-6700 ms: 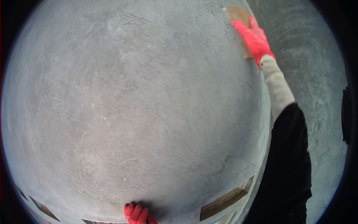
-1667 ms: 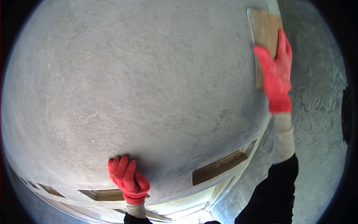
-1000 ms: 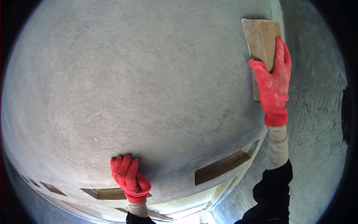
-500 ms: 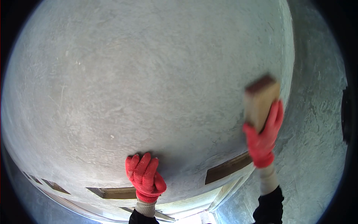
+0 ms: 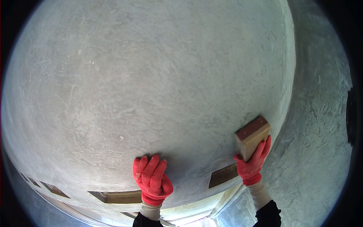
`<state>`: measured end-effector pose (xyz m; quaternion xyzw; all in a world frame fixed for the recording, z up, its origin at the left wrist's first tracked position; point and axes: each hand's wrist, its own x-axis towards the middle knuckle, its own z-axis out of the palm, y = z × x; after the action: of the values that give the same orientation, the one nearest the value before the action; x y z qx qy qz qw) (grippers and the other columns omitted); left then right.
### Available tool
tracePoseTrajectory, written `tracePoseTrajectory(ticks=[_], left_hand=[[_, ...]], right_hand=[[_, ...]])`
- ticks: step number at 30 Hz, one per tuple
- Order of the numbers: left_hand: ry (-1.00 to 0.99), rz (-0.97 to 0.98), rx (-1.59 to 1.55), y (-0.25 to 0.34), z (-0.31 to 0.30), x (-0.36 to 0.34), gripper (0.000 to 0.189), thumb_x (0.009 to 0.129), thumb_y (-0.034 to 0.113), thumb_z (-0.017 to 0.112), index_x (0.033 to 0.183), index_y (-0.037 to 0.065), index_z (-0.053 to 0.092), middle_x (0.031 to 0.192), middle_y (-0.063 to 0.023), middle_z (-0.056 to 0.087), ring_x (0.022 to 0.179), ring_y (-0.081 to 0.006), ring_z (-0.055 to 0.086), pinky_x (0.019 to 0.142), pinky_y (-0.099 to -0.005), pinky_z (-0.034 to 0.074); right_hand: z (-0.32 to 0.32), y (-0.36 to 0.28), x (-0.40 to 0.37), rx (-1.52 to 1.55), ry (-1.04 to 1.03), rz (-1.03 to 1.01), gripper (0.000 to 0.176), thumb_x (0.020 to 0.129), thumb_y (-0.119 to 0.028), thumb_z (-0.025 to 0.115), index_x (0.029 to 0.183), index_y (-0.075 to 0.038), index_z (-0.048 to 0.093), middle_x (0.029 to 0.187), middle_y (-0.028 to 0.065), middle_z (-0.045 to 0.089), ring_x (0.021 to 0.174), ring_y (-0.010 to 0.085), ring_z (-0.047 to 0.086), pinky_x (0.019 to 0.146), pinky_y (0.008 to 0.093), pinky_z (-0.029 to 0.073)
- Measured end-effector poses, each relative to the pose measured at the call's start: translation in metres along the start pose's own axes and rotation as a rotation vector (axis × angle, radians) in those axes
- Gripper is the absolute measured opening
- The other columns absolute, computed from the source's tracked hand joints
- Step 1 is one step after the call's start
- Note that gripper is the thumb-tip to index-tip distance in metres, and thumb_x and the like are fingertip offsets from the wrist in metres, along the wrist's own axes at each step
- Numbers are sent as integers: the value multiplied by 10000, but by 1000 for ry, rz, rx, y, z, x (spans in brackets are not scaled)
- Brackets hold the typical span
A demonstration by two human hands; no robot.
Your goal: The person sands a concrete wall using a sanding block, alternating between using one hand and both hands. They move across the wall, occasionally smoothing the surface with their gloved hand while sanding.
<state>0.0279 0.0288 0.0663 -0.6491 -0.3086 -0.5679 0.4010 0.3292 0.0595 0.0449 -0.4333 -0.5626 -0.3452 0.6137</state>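
Observation:
My right hand [image 5: 251,162], in a red glove, grips a block-shaped sanding block [image 5: 254,142] with a tan body and a dark reddish-brown end. The block lies against the broad grey plastered surface [image 5: 159,90], close to that surface's right-hand edge. My left hand [image 5: 153,178], also red-gloved, rests with its fingertips on the same surface, lower and to the left. Its fingers lie side by side, slightly bent, with nothing visible in them. The palm side of this hand is hidden.
Rectangular recesses run along the lower part of the surface, one [image 5: 223,176] beside my right hand and another [image 5: 117,196] left of my left wrist. A second rough grey wall [image 5: 314,151] meets it at the right. Bright light enters at the bottom.
My right hand has drawn the sanding block downward and a little left along the surface. My left hand stays against the surface, while the view has shifted slightly.

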Motion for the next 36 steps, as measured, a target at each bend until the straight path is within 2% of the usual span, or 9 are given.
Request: tracePoseTrajectory(ticks=[3, 9, 11, 16, 19, 26, 28, 32, 36], left_hand=[[18, 7, -9, -2, 1, 2, 325, 757, 120, 453, 1004, 66, 656, 1114, -120, 639, 1146, -321, 502, 920, -504, 433], [-12, 10, -56, -2, 0, -2, 380, 726, 60, 447, 1051, 23, 640, 1162, -163, 611, 1170, -379, 501, 992, -558, 383], [-20, 15, -65, -2, -1, -2, 378, 732, 58, 444, 1054, 22, 639, 1162, -163, 611, 1170, -378, 502, 993, -561, 381], [-27, 15, -71, -2, -3, -3, 376, 743, 68, 440, 1059, 22, 637, 1163, -161, 611, 1178, -376, 499, 1000, -564, 374], [-18, 11, -71, -1, -1, -3, 371, 747, 76, 440, 1057, 25, 638, 1164, -159, 612, 1178, -374, 499, 1007, -563, 369], [-36, 6, -40, -1, -2, -4, 362, 753, 82, 450, 1058, 27, 638, 1166, -166, 616, 1188, -382, 501, 1029, -561, 358], [-45, 2, -43, 0, -3, -3, 362, 753, 83, 452, 1059, 26, 637, 1166, -169, 616, 1189, -386, 502, 1034, -561, 356], [-36, -1, -53, -1, -2, -4, 371, 746, 83, 452, 1062, 25, 637, 1165, -170, 616, 1179, -392, 508, 1028, -560, 358], [-32, -2, -62, -1, -3, -3, 375, 739, 90, 450, 1058, 26, 636, 1161, -168, 615, 1171, -389, 509, 1008, -562, 370]], right_hand=[[0, 13, 17, -18, -31, -50, 999, 731, -420, 797, 1490, -15, 290, 1475, 332, 273, 1305, 496, 363, 1063, 536, 328], [0, -3, 195, 282, 82, 116, 851, 778, -258, 753, 1475, -8, 332, 1470, 260, 328, 1329, 412, 375, 1069, 447, 356], [1, -1, 186, 114, 154, 58, 823, 792, -222, 733, 1476, -6, 329, 1473, 255, 328, 1332, 404, 374, 1076, 437, 351], [-1, 17, -10, -41, -58, -105, 1049, 699, -492, 799, 1491, -37, 284, 1435, 391, 283, 1263, 546, 380, 1015, 592, 350], [-2, 32, -34, -17, -92, -273, 1053, 692, -504, 800, 1481, -41, 278, 1417, 425, 276, 1245, 575, 379, 978, 612, 366], [9, -13, 239, -35, 161, -347, 825, 736, -349, 793, 1428, -84, 431, 1418, 268, 412, 1218, 429, 469, 991, 456, 416], [6, -25, 280, 196, 73, -168, 742, 849, -339, 682, 1466, -57, 381, 1439, 175, 429, 1309, 349, 418, 1075, 412, 363], [7, -23, 229, 104, 136, -153, 816, 785, -408, 756, 1441, -71, 406, 1396, 290, 409, 1255, 446, 438, 1018, 467, 394], [-2, -1, 52, -27, -33, -177, 951, 742, -463, 778, 1471, -37, 340, 1464, 340, 280, 1299, 519, 370, 1040, 527, 372]])
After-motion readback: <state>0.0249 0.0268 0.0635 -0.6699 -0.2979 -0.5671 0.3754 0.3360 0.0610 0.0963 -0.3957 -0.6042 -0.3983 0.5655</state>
